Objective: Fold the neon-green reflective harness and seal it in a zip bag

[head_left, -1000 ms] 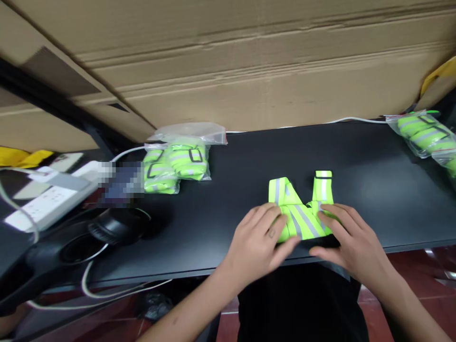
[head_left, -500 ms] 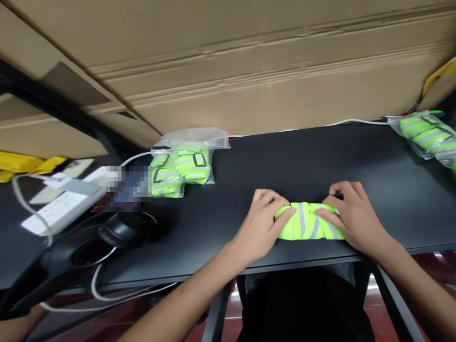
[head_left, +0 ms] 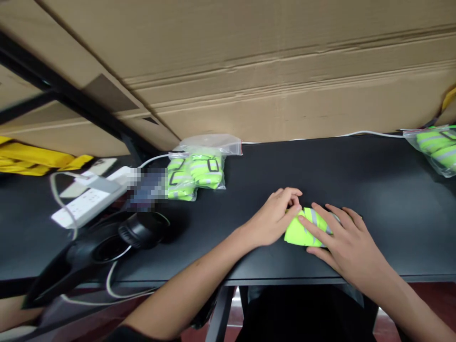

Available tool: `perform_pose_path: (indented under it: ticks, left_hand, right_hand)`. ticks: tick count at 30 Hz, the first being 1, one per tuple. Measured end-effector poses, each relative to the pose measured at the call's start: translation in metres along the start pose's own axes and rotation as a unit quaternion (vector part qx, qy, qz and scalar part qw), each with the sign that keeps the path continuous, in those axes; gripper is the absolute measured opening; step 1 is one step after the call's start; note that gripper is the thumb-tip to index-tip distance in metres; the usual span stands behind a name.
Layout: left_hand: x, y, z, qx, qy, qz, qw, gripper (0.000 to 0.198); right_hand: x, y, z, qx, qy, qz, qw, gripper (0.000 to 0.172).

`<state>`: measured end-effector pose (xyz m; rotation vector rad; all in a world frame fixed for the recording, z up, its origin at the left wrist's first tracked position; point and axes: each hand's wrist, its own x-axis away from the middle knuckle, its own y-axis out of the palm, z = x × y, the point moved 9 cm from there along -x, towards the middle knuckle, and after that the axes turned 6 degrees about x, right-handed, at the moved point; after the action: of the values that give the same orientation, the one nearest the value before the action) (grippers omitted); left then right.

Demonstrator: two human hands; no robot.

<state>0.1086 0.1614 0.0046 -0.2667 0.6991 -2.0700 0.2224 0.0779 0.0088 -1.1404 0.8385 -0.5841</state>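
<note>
On the black table near its front edge lies a folded bundle of neon-yellow reflective strap with silver-grey stripes. My left hand is at the bundle's left end, fingers curled and thumb pressed to its upper left corner. Spread fingers of my right hand lie over the middle and right part, with the thumb along the front edge. That hand hides much of the bundle's right side.
Clear bags of similar neon bundles lie at the back left, and another bagged bundle at the right. A white power strip, a black device with a round head and cables occupy the left. Cardboard walls the back.
My right hand has gone from gripping the bundle's right end to lying spread over it. The left fingers have shifted to the upper left corner. The view has moved slightly left.
</note>
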Motion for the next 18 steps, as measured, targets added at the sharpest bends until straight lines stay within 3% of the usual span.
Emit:
perform_pose_path:
  ticks: [3,4,6,8,10,13,17,18]
  left_hand:
    - [-0.013,-0.051,-0.012,-0.083,0.005,0.09,0.992,0.029]
    - [-0.017,-0.072,-0.015,-0.171,0.006,0.124,0.978,0.03]
    - [-0.023,-0.113,-0.028,-0.353,-0.037,0.177,0.918,0.041]
    - [-0.029,-0.144,-0.044,-0.466,-0.092,0.173,0.863,0.06]
    - [-0.033,-0.156,-0.062,-0.52,-0.147,0.113,0.834,0.058]
    - [-0.03,-0.141,-0.068,-0.541,-0.197,0.024,0.817,0.035]
    - [-0.014,-0.08,-0.023,-0.525,-0.128,-0.028,0.841,0.036]
    - [-0.009,-0.062,-0.009,-0.486,-0.096,-0.049,0.867,0.033]
  right_hand:
    - [0.008,0.001,0.008,-0.015,0.006,-0.007,1.0,0.055]
    - [0.013,0.0,0.011,-0.023,0.01,-0.009,1.0,0.058]
    - [0.023,-0.001,0.018,-0.038,0.016,-0.012,0.999,0.067]
    - [0.033,-0.001,0.023,-0.049,0.02,-0.014,0.998,0.075]
    - [0.042,-0.003,0.026,-0.051,0.02,-0.012,0.998,0.079]
    - [0.052,-0.006,0.027,-0.05,0.018,-0.003,0.999,0.077]
    - [0.057,-0.01,0.028,-0.047,0.016,0.006,0.999,0.072]
    - [0.058,-0.011,0.028,-0.045,0.017,0.01,0.999,0.072]
